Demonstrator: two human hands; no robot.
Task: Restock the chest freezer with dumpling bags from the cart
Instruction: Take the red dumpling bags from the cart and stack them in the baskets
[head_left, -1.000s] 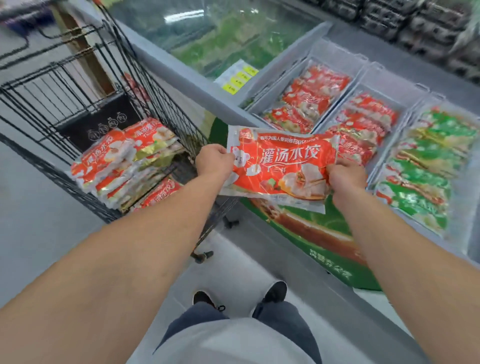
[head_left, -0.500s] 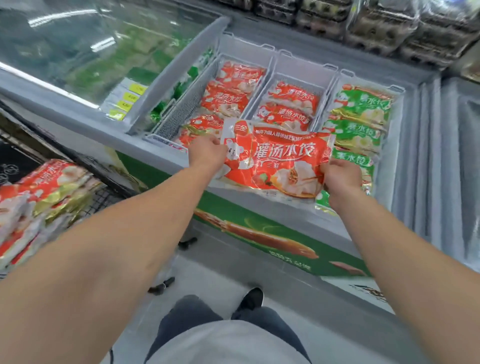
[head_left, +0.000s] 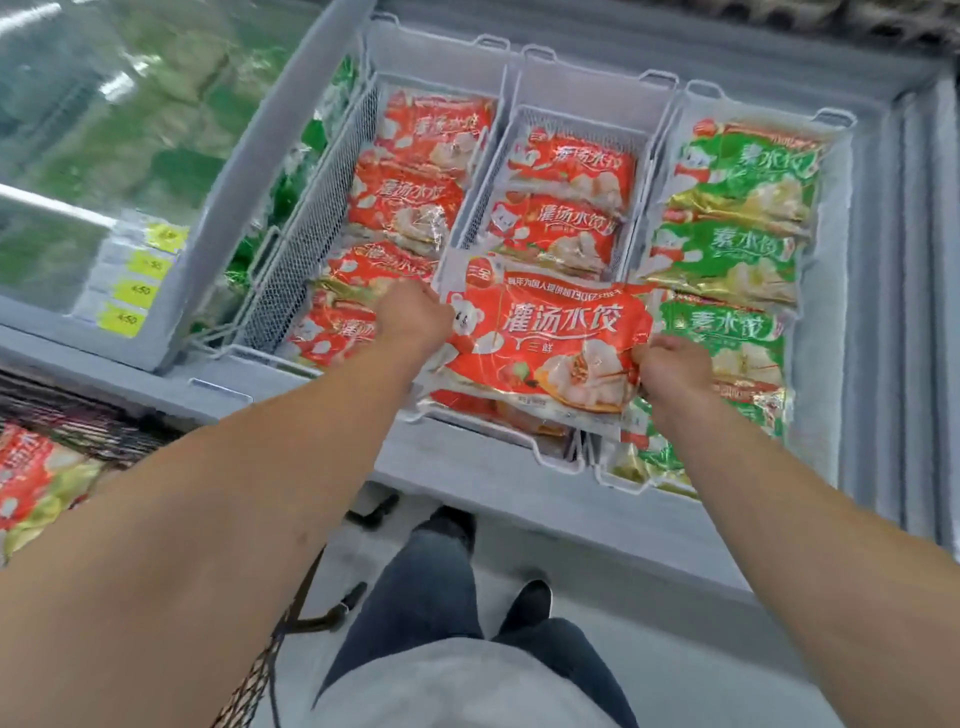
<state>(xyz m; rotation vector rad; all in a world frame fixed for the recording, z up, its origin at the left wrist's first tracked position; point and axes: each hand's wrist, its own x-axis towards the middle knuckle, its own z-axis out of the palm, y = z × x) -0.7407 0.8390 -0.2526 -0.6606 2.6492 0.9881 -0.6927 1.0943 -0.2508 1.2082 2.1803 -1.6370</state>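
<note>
Now, hands: left hand (head_left: 413, 319) and right hand (head_left: 672, 364) grip the red plastic dumpling bag (head_left: 545, 343).
Place: over the middle white wire basket (head_left: 566, 117).

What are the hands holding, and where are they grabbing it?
Both hands hold one red dumpling bag over the freezer's middle basket. The left hand grips its left edge, the right hand its right edge.

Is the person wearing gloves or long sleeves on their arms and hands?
No. Both the left hand and the right hand are bare, with no gloves, rings or watch showing. Both forearms are uncovered too; no sleeve comes into view anywhere along them.
</note>
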